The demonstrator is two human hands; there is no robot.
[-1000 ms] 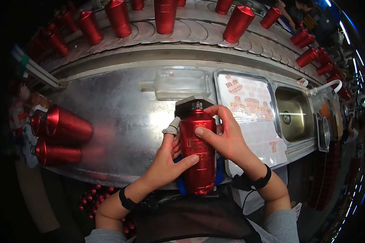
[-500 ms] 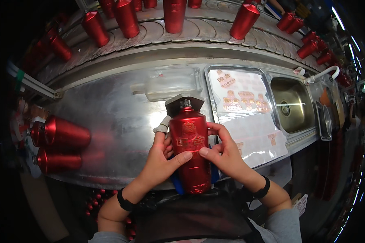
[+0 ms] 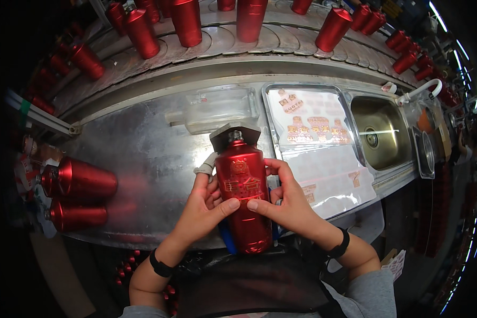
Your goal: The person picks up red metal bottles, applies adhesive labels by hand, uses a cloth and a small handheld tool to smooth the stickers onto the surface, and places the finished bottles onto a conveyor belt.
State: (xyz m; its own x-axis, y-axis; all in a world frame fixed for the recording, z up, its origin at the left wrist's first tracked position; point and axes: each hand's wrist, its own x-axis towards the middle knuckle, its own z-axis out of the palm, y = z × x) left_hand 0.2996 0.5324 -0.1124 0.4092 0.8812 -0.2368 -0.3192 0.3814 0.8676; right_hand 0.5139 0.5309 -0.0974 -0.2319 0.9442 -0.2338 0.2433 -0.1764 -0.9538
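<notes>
A shiny red bottle point(image 3: 242, 183) with gold raised lettering lies in front of me, its threaded neck pointing away. My left hand point(image 3: 204, 204) grips its left side, thumb pressed on the front; one of its fingers wears a pale cover. From the other side my right hand point(image 3: 286, 199) closes on the bottle, its thumb also on the face, near the left one. Beneath the bottle shows a blue support point(image 3: 227, 238), and behind its neck stands a dark angular block point(image 3: 252, 134). How the fingers sit behind the bottle is partly hidden.
Sheets of gold-printed labels point(image 3: 315, 114) lie on a tray at right, beside a metal sink point(image 3: 379, 135) with a white tap. A clear plastic box point(image 3: 222, 108) sits behind. Several red bottles point(image 3: 87, 177) lie at left; others stand on the slatted conveyor point(image 3: 286, 42).
The bottles on the conveyor have shifted to the right. My view has moved slightly; both hands keep their hold on the bottle, the thumbs still on its face.
</notes>
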